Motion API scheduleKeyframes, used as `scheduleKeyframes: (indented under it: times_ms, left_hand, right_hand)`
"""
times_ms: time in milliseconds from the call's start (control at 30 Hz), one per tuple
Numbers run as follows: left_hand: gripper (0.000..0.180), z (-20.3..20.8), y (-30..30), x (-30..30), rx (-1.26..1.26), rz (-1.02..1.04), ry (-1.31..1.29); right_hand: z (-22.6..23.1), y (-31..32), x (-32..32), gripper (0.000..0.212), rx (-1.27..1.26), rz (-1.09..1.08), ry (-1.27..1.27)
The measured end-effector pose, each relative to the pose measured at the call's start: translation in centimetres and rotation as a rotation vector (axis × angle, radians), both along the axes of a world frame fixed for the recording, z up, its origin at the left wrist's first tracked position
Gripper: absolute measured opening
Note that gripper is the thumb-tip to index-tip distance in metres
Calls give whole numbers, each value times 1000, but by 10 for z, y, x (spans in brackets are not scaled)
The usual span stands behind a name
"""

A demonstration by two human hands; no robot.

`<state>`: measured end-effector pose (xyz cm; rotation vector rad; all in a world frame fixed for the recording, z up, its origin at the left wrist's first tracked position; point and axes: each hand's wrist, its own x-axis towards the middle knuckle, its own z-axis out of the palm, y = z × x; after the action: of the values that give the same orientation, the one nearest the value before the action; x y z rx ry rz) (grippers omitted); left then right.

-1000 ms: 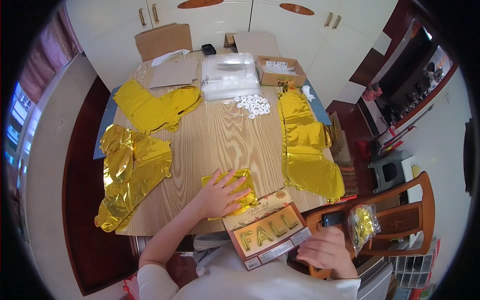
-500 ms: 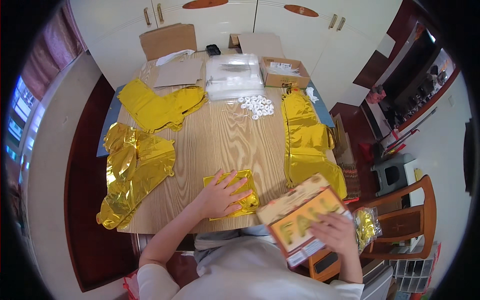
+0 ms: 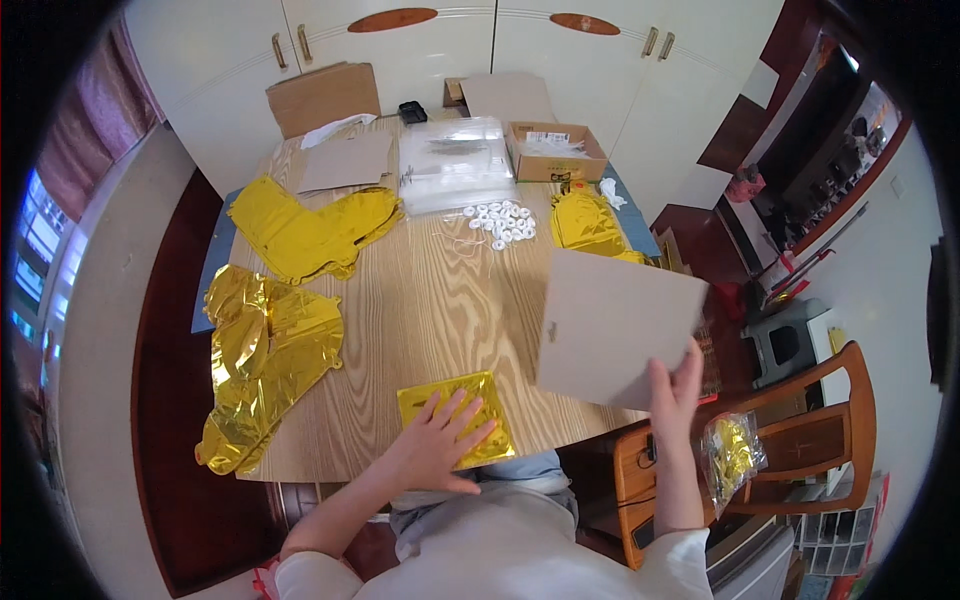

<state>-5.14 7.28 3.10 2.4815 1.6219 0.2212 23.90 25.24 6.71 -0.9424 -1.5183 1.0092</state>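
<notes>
My left hand [image 3: 440, 445] lies open with spread fingers on a folded gold foil balloon [image 3: 470, 388] at the near edge of the table. In my right hand [image 3: 677, 392] is a square cardboard card [image 3: 615, 325], gripped at its lower right corner. Its plain grey-beige side with a small hang slot faces me. The card is held above the table's right side and hides most of a flat gold foil balloon [image 3: 590, 222]. Two more flat gold foil balloons, a crinkled one [image 3: 270, 350] and a smoother stack [image 3: 305, 232], spread over the left side.
Clear plastic bags [image 3: 455, 160] lie at the back, with several white ribbon rolls [image 3: 502, 224] in front. Beside them stands an open cardboard box [image 3: 560, 155]. A grey card [image 3: 345, 162] lies back left. A wooden chair [image 3: 800, 430] at the right bears a bagged gold foil piece [image 3: 733, 450].
My right hand has raised the card and moved it forward, turning it from its printed side to its plain side. My left hand stays on the folded balloon.
</notes>
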Motion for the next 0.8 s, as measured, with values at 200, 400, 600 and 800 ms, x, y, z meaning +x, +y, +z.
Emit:
scheduleKeyframes:
  times_ms: [200,400,600,800]
  left_hand:
    - [54,-25,-39,14,116,51,196]
    - [45,15,-68,-1,-114,321,-237]
    - [31,29,-69,-43,-295,977,-1602]
    - [26,4,-28,-50,-134,1117,-2201]
  right_hand:
    - [-47,24,-62,62,-90,155,-110]
    - [-57,19,-89,45,-16,375,-690]
    - [-57,-6,-112,45,335,408,-870]
    - [-34,-44,-118,32,223,571,-1097]
